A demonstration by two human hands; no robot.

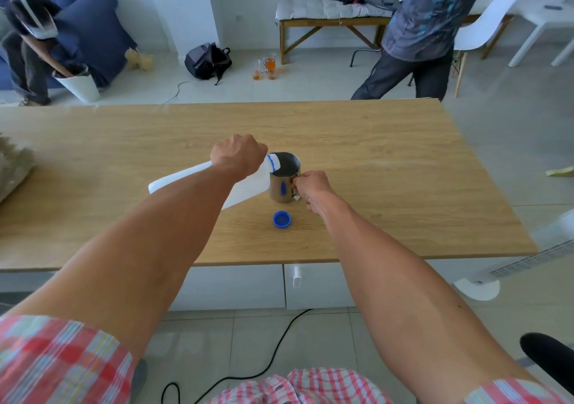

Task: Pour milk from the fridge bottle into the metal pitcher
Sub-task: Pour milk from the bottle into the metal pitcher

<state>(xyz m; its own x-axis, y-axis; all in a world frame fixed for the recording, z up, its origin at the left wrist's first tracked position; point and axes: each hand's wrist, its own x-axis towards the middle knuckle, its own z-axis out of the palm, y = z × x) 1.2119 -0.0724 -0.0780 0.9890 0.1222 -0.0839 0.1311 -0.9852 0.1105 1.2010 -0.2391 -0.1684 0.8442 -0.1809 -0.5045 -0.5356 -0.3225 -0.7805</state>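
Your fingers on the left hand [237, 155] are wrapped around the neck end of the white milk bottle [248, 187]; those of your right hand [310, 187] are pinched closed on the handle of the metal pitcher [284, 186].

Across most of the view runs the wooden table [388, 155], and everything you handle sits near its middle. Your bottle is tipped well over, base up and out to your left, its open blue-ringed mouth [274, 163] resting over the pitcher's near-left rim. No label or writing shows on the plastic that you can read. The pitcher stands upright on the tabletop, just right of the bottle, with a blue reflection on its polished wall; whether milk is flowing cannot be told. Smallest of all, the blue cap [282, 219] lies open side up on the wood just in front of the pitcher, apart from it.
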